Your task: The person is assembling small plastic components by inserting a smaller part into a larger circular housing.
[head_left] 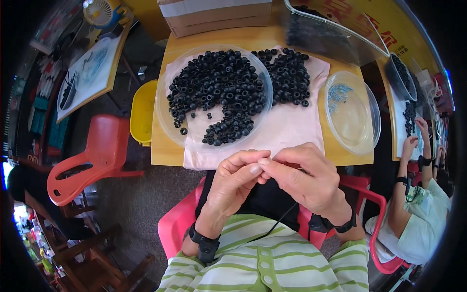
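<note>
Both hands pinch together over the lap, left hand (233, 182) and right hand (304, 177) fingertips clenched on something too small to see; black rings (219, 90) wait in clear dish (168, 124); keep pinch steady, aligned.

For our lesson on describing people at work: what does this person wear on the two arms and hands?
The left hand and right hand are bare, with no gloves or rings visible. Each wrist carries a black strap with a small black device: the left wristband and the right wristband. A thin black cable runs between the forearms. The forearms are bare; a green-and-white striped garment shows below them.
</note>
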Demonstrator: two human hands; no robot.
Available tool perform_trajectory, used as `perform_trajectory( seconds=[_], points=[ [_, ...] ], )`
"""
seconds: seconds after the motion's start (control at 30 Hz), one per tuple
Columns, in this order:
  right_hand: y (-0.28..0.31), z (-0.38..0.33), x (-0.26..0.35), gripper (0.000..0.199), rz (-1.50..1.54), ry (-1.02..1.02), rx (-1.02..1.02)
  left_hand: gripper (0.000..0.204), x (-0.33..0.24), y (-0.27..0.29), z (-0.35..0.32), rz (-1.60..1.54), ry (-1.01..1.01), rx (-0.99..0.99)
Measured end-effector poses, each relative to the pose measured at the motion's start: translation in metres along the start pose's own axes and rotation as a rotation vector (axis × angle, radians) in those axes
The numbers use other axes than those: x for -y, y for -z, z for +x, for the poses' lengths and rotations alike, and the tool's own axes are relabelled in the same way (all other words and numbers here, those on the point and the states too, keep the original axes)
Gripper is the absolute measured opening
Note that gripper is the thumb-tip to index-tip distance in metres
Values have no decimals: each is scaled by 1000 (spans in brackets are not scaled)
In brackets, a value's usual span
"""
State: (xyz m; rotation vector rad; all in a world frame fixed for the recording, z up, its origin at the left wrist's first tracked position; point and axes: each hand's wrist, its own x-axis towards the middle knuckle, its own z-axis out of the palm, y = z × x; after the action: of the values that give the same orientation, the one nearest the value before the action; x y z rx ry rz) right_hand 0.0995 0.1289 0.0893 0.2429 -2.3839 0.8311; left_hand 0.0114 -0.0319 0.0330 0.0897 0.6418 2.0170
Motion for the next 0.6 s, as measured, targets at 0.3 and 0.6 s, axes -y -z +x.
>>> perform_trajectory(
  seconds=[0.3, 0.6],
  points=[
    [-24, 53, -22, 9, 194, -262, 154, 19, -9, 25, -4, -86, -146, -24],
    [-116, 87, -61, 12, -375, -143, 315, 20, -14, 36, -13, 87, -208, 38]
  ],
)
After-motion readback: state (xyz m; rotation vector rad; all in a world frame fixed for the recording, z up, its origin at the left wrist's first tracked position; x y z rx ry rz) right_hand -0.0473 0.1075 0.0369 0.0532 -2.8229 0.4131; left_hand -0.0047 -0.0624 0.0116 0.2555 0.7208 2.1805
